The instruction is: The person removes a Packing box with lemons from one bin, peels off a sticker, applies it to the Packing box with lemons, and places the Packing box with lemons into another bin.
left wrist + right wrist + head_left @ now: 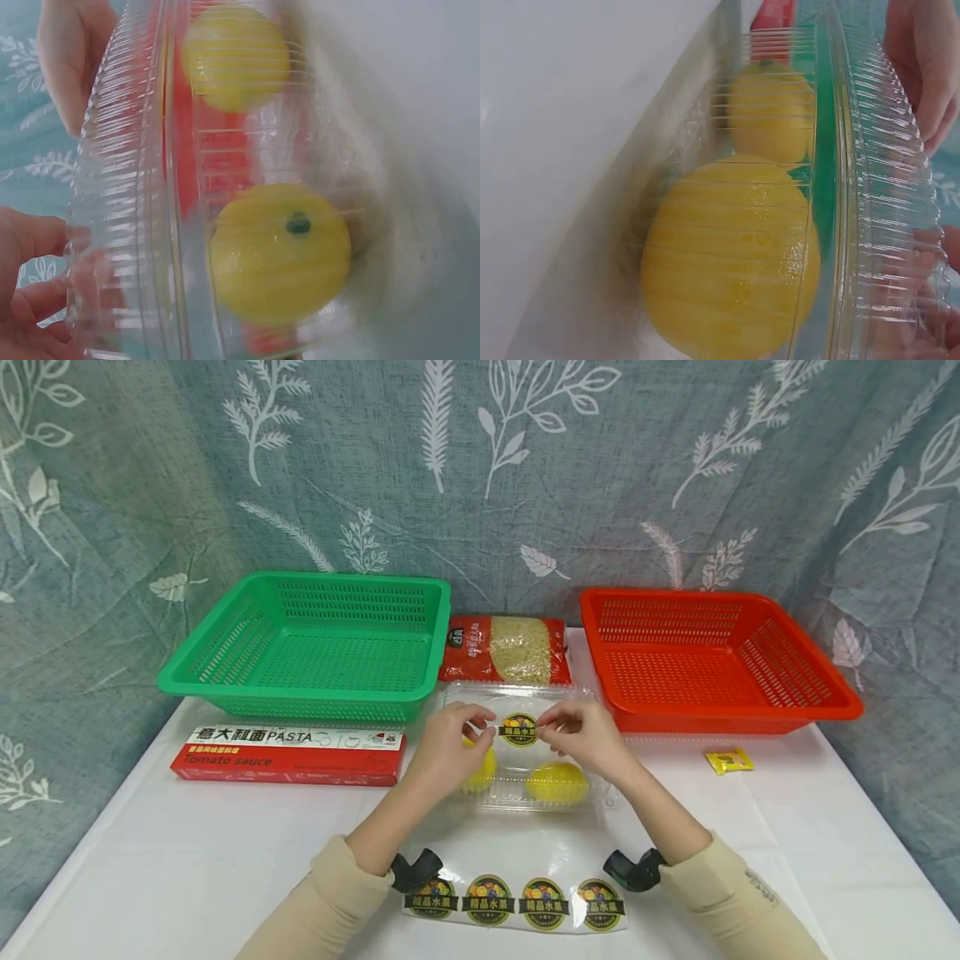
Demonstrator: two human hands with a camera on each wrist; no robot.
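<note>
Both hands meet over a clear plastic box [525, 752] in the middle of the desk [150, 860]. The left hand [447, 750] and the right hand [587, 737] each pinch an edge of a round fruit sticker [518, 729] between thumb and fingers, holding it flat on the box lid. Right under the fingers, inside the box, lie two lemons [556, 782], one beneath each hand. Toward the person from the fingers lies a backing strip [517, 902] carrying four more of the same stickers. Just beyond the fingers sits a bag of pasta [507, 649], flanked by a green basket [315, 639] to their left and a red basket [712, 660] to their right. A long pasta box [288, 753] lies left of the left hand, and a small yellow packet [729, 761] lies well off to the right.
</note>
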